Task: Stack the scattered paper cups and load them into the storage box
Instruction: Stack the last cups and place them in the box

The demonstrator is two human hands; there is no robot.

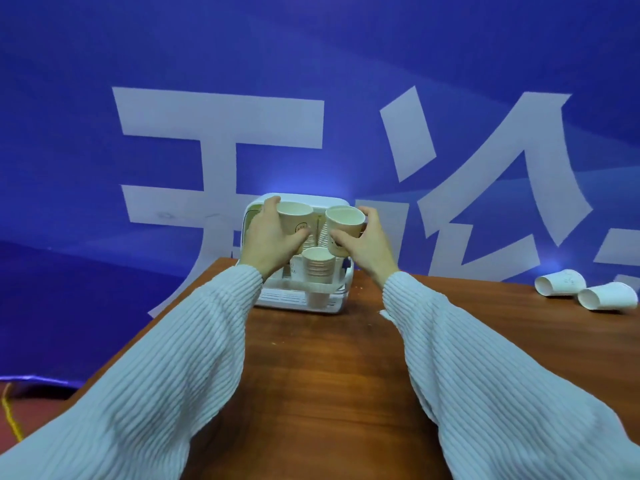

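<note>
So we've got a big blue backdrop (104, 98) with white characters behind a wooden table (329, 375); at the far edge sits the white storage box (298, 301), with three cup stacks standing in it; our left hand (268, 237) has its fingers curled round the left stack (296, 216), our right hand (363, 242) wraps the tilted right stack (344, 226); the front stack (318, 266) stands upright between our wrists, untouched; way off right, two loose cups (585, 291) lie on their sides, just beside each other
</note>
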